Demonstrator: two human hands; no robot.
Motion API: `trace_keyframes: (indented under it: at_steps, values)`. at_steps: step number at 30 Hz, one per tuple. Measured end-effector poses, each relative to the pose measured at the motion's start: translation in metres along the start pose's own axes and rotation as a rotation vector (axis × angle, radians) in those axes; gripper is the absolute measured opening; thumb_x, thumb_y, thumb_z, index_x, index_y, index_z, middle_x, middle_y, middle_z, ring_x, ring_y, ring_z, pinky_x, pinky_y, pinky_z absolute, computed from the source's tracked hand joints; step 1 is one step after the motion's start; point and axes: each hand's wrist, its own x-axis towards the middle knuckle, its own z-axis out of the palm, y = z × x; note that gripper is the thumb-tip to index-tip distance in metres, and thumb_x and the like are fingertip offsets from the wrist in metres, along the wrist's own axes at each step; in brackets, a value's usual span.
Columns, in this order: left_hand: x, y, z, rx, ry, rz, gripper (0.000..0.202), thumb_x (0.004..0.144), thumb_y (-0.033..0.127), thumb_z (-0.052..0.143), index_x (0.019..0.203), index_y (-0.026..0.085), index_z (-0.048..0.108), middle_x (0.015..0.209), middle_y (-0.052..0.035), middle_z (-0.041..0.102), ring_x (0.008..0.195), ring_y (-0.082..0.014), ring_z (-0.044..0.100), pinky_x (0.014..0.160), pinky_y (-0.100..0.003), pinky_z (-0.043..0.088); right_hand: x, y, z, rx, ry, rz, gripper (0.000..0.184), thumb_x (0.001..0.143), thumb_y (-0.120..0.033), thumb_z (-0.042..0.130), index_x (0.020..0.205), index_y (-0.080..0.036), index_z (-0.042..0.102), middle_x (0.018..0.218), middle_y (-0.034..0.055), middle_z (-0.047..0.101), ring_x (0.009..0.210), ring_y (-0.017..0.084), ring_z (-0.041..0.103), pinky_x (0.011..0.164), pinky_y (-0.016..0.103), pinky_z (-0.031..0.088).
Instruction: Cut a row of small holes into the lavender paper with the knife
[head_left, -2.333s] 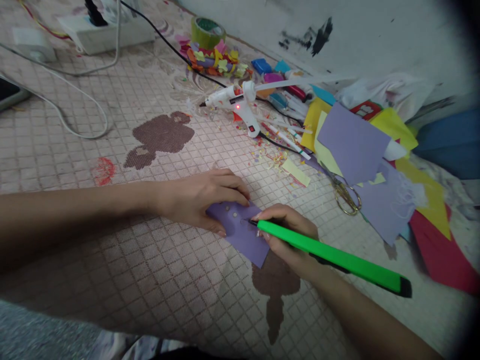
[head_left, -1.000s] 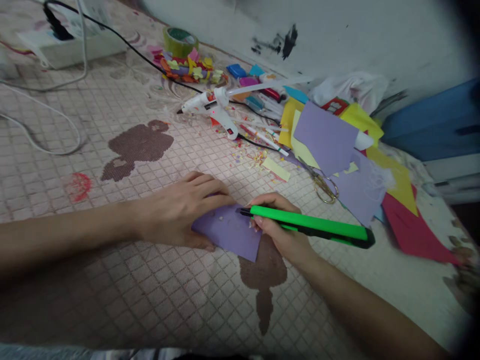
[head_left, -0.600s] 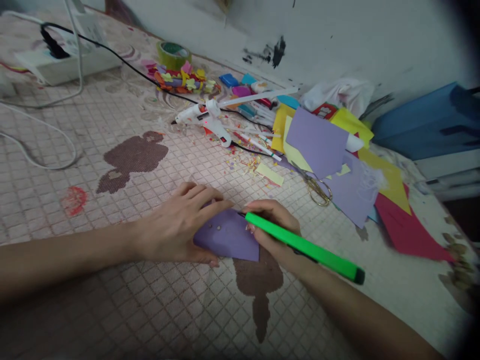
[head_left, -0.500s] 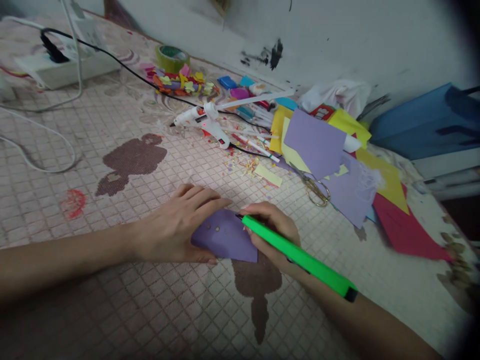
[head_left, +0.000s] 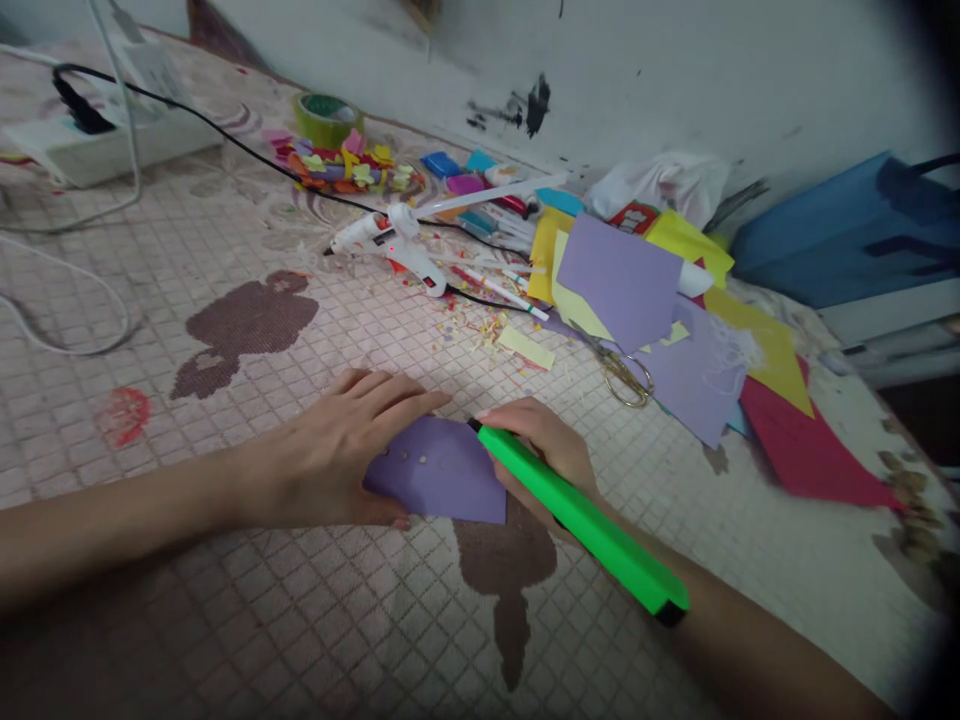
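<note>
The purple paper (head_left: 442, 480) lies flat on the quilted cloth (head_left: 225, 620), nearest the viewer. The left hand (head_left: 337, 450) presses on its left part, fingers stretched out and open. The right hand (head_left: 544, 450) sits at the paper's right edge, fingers closed around a green cutter (head_left: 585, 520) whose dark tip touches the paper's top edge. Beyond the paper to the right lie scissors (head_left: 622, 375) and loose coloured sheets (head_left: 619, 280). Straight beyond it lies a glue gun (head_left: 386, 240) and, farther back, a tape roll (head_left: 326, 112).
</note>
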Motion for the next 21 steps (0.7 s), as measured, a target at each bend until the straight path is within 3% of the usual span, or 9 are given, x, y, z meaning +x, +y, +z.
trace_keyframes:
  at_steps: [5, 9, 15, 21]
  values:
    - [0.001, 0.002, 0.003, 0.028, 0.012, -0.008, 0.086, 0.072, 0.054, 0.078, 0.141, 0.018, 0.041, 0.128, -0.0159, 0.059, 0.114, -0.0358, 0.056, 0.095, -0.051, 0.042, 0.005, -0.004, -0.001, 0.167, 0.039, 0.209, 0.018, 0.092, -0.021, 0.060, 0.107, -0.027, 0.068, 0.094, 0.0016, 0.066, 0.085, 0.017, 0.066, 0.079, 0.034, 0.054]
    - [0.001, 0.005, 0.003, 0.014, 0.013, -0.032, 0.080, 0.074, 0.054, 0.078, 0.136, 0.015, 0.045, 0.126, -0.0162, 0.059, 0.112, -0.0344, 0.056, 0.094, -0.050, 0.042, 0.001, -0.010, -0.001, 0.214, 0.029, 0.346, 0.019, 0.091, -0.025, 0.065, 0.109, -0.027, 0.066, 0.094, 0.0018, 0.069, 0.085, 0.017, 0.067, 0.075, 0.032, 0.055]
    - [0.003, 0.006, 0.002, -0.048, 0.023, -0.048, 0.079, 0.073, 0.058, 0.078, 0.132, 0.015, 0.050, 0.124, -0.0150, 0.061, 0.110, -0.0335, 0.057, 0.093, -0.048, 0.041, -0.007, -0.022, 0.002, 0.192, -0.022, 0.236, 0.022, 0.090, -0.018, 0.063, 0.110, -0.027, 0.067, 0.097, 0.0022, 0.071, 0.083, 0.017, 0.069, 0.075, 0.033, 0.056]
    - [0.000, 0.004, 0.006, -0.098, 0.047, -0.067, 0.076, 0.072, 0.063, 0.076, 0.129, 0.019, 0.053, 0.124, -0.0125, 0.061, 0.109, -0.0317, 0.056, 0.095, -0.047, 0.039, -0.007, -0.017, 0.005, 0.148, -0.081, 0.185, 0.029, 0.086, -0.012, 0.065, 0.112, -0.026, 0.068, 0.090, 0.0011, 0.073, 0.080, 0.017, 0.070, 0.074, 0.033, 0.058]
